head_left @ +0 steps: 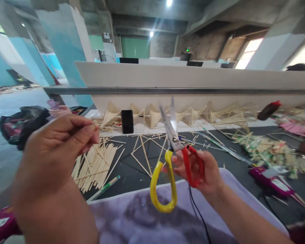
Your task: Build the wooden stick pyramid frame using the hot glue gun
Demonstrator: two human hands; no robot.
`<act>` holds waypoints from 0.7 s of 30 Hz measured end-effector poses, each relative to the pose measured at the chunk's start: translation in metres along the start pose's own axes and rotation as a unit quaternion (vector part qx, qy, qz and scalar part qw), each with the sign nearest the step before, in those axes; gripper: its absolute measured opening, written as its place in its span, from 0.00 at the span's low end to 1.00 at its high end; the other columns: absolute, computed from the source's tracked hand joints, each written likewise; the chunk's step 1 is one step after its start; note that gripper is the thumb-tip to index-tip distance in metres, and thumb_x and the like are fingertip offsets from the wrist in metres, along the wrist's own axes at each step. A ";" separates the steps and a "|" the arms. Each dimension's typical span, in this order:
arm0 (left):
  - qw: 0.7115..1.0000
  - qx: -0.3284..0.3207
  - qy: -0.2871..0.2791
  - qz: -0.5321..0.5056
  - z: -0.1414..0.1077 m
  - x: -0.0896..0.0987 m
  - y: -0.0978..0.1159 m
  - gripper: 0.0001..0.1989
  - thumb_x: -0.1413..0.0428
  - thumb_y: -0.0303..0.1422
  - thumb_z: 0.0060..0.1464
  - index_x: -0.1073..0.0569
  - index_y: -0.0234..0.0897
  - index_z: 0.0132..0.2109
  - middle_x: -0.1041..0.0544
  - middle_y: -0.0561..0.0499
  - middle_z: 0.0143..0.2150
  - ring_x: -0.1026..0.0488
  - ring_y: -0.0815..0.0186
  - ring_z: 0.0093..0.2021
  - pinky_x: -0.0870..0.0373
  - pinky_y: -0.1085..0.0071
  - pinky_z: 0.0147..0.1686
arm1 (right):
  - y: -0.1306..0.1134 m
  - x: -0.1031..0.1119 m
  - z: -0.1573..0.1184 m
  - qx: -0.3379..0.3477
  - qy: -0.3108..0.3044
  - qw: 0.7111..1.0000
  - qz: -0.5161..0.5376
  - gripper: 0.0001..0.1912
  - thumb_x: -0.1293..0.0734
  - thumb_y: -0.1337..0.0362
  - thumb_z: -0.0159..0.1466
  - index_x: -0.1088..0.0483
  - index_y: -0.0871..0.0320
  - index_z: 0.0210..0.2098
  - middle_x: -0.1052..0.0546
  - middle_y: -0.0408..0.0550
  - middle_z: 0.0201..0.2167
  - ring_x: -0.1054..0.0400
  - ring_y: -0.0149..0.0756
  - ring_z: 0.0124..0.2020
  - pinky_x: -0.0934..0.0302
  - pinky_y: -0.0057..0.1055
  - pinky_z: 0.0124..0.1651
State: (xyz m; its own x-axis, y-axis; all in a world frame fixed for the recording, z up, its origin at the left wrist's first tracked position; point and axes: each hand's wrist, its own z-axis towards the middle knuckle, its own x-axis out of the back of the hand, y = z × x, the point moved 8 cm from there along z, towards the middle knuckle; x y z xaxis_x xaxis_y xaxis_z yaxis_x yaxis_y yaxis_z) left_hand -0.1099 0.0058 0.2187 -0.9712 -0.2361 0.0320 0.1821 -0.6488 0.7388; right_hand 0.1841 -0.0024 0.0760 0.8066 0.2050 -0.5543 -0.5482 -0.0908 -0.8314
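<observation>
A pair of scissors (174, 139) with one red and one yellow handle is in my right hand (205, 169), its fingers around the red handle. Its blades point up, slightly apart, and the yellow handle hangs free. My left hand (66, 135) is raised on the left, thumb and fingers pinched together; what they hold, if anything, is too small to make out. Behind and below it lies a pile of thin wooden sticks (96, 167). Several sticks form an angular frame (142, 154) on the dark table between my hands.
A row of stick structures (152, 115) stands at the back beside a black phone (127, 122). Bundled sticks (271, 152) and a purple glue gun (271, 181) lie on the right. A lilac towel (142, 217) covers the front, crossed by a black cable (199, 211).
</observation>
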 end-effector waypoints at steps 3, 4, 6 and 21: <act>0.981 0.042 -0.177 0.072 -0.012 -0.061 -0.015 0.04 0.43 0.32 0.48 0.26 0.37 0.33 0.28 0.51 0.24 0.36 0.73 0.21 0.42 0.79 0.16 | 0.027 0.012 -0.028 -0.058 0.004 0.997 0.059 0.23 0.48 0.45 0.56 0.33 0.52 0.38 0.31 0.51 0.44 0.33 0.41 0.39 0.37 0.36 0.29; 0.971 0.055 -0.223 0.070 -0.018 -0.080 -0.022 0.04 0.44 0.32 0.50 0.27 0.37 0.32 0.29 0.52 0.24 0.37 0.74 0.21 0.42 0.80 0.17 | 0.036 0.014 -0.034 -0.070 0.004 0.995 0.069 0.24 0.49 0.44 0.56 0.33 0.51 0.39 0.32 0.51 0.46 0.33 0.41 0.38 0.36 0.36 0.29; 0.952 0.088 -0.289 0.044 -0.030 -0.113 -0.036 0.05 0.47 0.33 0.52 0.29 0.37 0.31 0.31 0.54 0.24 0.39 0.75 0.21 0.43 0.80 0.18 | 0.049 0.019 -0.040 -0.087 0.003 0.993 0.082 0.25 0.50 0.42 0.56 0.33 0.50 0.39 0.32 0.50 0.45 0.33 0.37 0.34 0.36 0.37 0.29; 0.882 0.339 -0.296 -0.140 -0.067 -0.178 -0.094 0.11 0.46 0.39 0.51 0.31 0.34 0.33 0.32 0.54 0.23 0.44 0.78 0.17 0.53 0.82 0.15 | -0.038 0.047 0.010 0.119 0.006 0.993 0.009 0.14 0.46 0.49 0.55 0.37 0.49 0.31 0.40 0.43 0.25 0.43 0.35 0.27 0.39 0.41 0.37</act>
State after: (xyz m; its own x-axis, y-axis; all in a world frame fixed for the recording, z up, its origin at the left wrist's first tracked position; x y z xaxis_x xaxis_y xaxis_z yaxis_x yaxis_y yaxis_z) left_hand 0.0563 0.0607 0.0985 -0.9099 0.4144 -0.0186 -0.0173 0.0070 0.9998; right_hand 0.2406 0.0206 0.0814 0.7976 0.1929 -0.5715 -0.5988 0.1390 -0.7888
